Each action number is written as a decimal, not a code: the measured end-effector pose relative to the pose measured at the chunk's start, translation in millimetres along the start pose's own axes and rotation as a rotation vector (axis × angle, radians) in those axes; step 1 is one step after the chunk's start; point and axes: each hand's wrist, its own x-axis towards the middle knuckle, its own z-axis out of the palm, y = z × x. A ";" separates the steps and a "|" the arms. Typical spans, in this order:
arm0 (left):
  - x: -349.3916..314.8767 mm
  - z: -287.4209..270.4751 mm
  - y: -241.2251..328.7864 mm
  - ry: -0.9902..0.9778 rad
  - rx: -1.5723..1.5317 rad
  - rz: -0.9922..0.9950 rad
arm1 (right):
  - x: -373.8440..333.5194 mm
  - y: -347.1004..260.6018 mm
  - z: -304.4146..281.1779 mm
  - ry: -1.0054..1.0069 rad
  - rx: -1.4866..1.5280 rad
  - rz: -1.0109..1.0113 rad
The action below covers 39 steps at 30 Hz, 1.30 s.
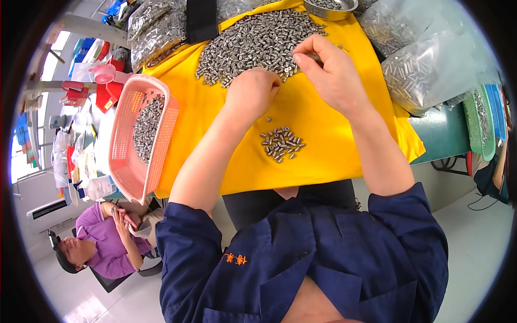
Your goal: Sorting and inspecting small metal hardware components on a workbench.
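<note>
A large pile of short, shiny metal cylinders [258, 40] is spread over a yellow cloth [226, 167]. My left hand [251, 92] rests at the near edge of the pile with its fingers curled closed; whatever lies inside them is hidden. To its right, my right hand [335, 75] is at the pile's right edge, thumb and forefinger pinched together. Anything between those fingertips is too small to make out. Nearer to me, between my forearms, lies a small separate heap of metal cylinders [281, 142], with a single one just above it.
A pink plastic basket [171, 116] holding similar parts stands on the left. Bags of metal parts [412, 75] sit at the right, more bags [156, 32] at the far left. A metal bowl [336, 13] is at the back. A seated person [107, 237] is at lower left.
</note>
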 end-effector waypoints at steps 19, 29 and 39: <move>-24.7 5.4 -9.7 0.152 -1.427 -0.157 | -7.3 6.5 16.8 -0.234 -0.109 -0.042; -23.1 10.8 -5.5 0.211 -1.082 -0.203 | -15.5 9.9 28.4 -0.154 -0.482 -0.224; -20.9 11.0 -20.7 0.170 -1.362 -0.194 | -6.3 13.5 21.1 -0.150 -0.075 0.021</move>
